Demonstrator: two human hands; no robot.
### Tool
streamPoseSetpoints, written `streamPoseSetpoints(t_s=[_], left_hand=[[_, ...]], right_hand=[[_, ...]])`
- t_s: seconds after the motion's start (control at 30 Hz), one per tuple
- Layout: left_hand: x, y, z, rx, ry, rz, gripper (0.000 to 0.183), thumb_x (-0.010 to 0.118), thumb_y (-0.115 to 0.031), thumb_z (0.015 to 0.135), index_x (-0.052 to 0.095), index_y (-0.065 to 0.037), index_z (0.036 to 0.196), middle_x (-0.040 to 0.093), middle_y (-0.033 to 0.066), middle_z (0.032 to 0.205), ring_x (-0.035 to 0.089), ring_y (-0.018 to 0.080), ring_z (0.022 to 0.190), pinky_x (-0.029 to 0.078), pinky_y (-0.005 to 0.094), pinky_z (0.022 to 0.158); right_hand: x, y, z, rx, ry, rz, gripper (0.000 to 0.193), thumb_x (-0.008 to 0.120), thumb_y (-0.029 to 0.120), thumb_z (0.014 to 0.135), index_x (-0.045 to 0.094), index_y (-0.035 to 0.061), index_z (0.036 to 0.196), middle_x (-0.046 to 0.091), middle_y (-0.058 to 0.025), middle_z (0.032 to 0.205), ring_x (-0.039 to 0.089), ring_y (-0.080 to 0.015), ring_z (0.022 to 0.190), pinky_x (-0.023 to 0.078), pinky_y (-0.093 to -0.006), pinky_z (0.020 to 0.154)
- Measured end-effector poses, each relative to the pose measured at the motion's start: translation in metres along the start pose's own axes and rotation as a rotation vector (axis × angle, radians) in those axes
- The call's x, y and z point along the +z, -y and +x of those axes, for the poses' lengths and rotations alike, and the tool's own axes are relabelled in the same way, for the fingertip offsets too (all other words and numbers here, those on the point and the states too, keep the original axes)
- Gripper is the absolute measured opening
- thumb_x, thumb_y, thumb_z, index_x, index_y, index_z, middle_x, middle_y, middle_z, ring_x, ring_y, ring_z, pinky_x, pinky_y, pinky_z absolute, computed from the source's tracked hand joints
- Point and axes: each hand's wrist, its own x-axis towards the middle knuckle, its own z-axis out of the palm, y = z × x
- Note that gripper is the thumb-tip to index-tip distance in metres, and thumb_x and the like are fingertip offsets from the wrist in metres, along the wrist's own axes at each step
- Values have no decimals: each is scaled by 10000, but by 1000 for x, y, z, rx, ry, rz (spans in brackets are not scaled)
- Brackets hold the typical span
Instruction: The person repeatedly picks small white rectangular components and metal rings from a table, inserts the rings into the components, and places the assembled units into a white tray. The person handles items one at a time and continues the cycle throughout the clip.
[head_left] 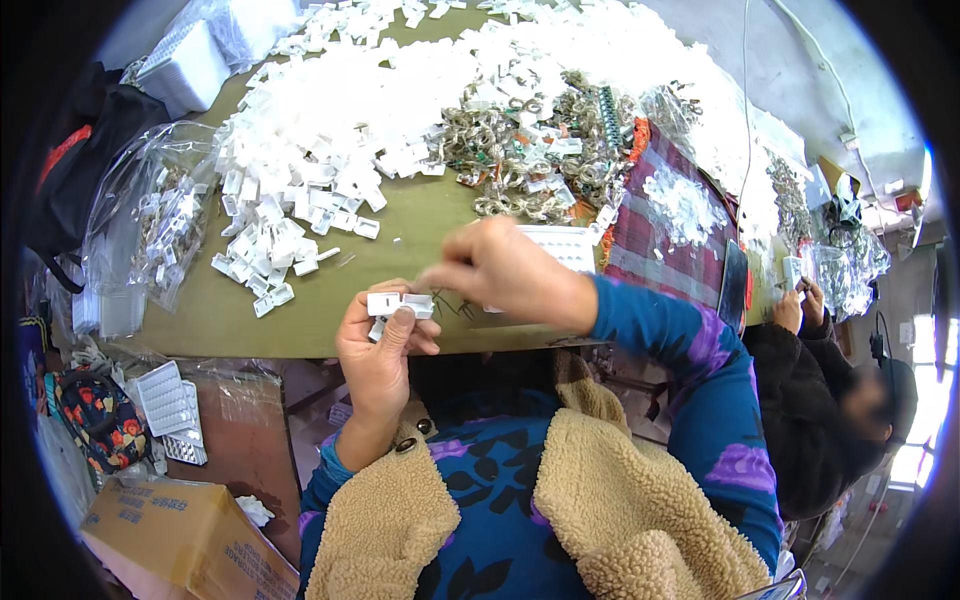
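Observation:
My left hand (372, 365) is raised at the near edge of the table, its fingers closed round a few small white plastic cases (383, 303). One of these looks hinged open. Just right of them is my right hand (518, 272), curled with thumb and forefinger together close to the cases. Its fingertips are blurred, so whatever they pinch cannot be made out. Thin dark pieces (455, 305) lie on the table below my right hand. Behind its wrist sits a white compartmented tray (565, 240), partly covered by the hand.
A large heap of white cases (290, 170) spreads over the green table (400, 215). Tangled coiled bundles (515, 135) lie beside a plaid cloth (670, 215). A clear bag (150, 215) sits at left, a cardboard box (180, 535) below. Another person's hands (800, 308) work at right.

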Motion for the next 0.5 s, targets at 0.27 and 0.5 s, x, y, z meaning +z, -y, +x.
streamPoseSetpoints(t_s=[0.27, 0.5], left_hand=[[3, 5, 10, -89, 84, -39, 283, 620, -192, 983, 580, 28, 1156, 653, 115, 1003, 669, 139, 719, 555, 215, 523], [2, 5, 12, -185, 57, -94, 258, 579, -166, 1002, 575, 11, 1189, 610, 96, 982, 606, 126, 725, 535, 222, 552]], right_hand=[[-51, -80, 30, -533, -264, -719, 105, 627, 45, 777, 641, 79, 875, 538, -115, 957, 617, -314, 900, 518, -419, 755], [-79, -88, 31, -519, -215, -637, 93, 617, 11, 757, 595, 34, 844, 621, -127, 844, 672, -342, 794, 556, -437, 699]])
